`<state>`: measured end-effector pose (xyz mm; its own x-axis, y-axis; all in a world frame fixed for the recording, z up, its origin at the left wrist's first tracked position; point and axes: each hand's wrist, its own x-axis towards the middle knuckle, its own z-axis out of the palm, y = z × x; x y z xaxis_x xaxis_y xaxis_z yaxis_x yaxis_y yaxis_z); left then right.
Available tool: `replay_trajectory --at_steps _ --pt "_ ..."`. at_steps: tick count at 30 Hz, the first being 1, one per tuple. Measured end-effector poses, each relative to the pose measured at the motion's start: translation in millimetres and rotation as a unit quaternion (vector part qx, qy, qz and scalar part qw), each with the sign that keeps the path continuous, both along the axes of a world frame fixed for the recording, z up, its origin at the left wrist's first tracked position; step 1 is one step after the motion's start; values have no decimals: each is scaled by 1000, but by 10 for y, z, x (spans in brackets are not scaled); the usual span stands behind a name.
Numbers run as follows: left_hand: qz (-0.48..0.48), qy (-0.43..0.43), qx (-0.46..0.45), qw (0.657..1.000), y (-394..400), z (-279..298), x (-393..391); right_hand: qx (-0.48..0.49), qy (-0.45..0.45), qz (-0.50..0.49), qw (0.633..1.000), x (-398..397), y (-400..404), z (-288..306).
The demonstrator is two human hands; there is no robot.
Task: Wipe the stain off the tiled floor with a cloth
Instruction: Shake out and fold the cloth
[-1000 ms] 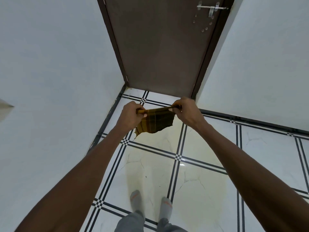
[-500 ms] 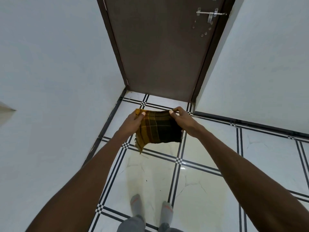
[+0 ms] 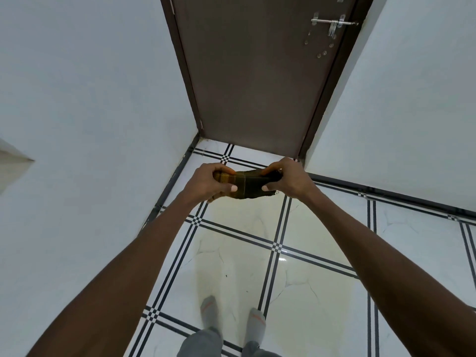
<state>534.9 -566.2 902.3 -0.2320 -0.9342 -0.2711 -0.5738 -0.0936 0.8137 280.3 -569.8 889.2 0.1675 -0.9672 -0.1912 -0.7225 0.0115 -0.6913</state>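
Both thumbs and fingers clamp a folded, dark yellow-and-brown checked cloth [image 3: 248, 185], the left hand [image 3: 210, 182] at its 9 o'clock end and the right hand [image 3: 287, 180] at its 3 o'clock end, its long axis running side to side. It hangs in the air well above the white tiled floor [image 3: 412, 240]. The pale yellowish stain [image 3: 244, 261] spreads at 6 o'clock from the hands, towards the grey-socked feet [image 3: 210, 309], about equally near either hand.

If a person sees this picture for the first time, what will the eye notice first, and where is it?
First come the two bare arms reaching forward, the left hand and the right hand holding a folded dark checked cloth between them in mid-air, in front of the brown door. Next is the wide yellowish stain on the tiled floor, spreading from under the cloth down to the grey-socked feet.
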Motion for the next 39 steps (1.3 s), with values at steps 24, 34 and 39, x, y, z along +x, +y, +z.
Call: replay_trajectory --at_steps 24,34,39 --pt "423 268 89 861 1080 -439 1082 264 -413 -63 869 1574 627 -290" --pt "596 355 75 717 3153 -415 2204 311 -374 92 869 3294 2031 -222" --pt "681 343 26 647 4967 -254 2610 318 -313 215 869 4187 3495 -79"
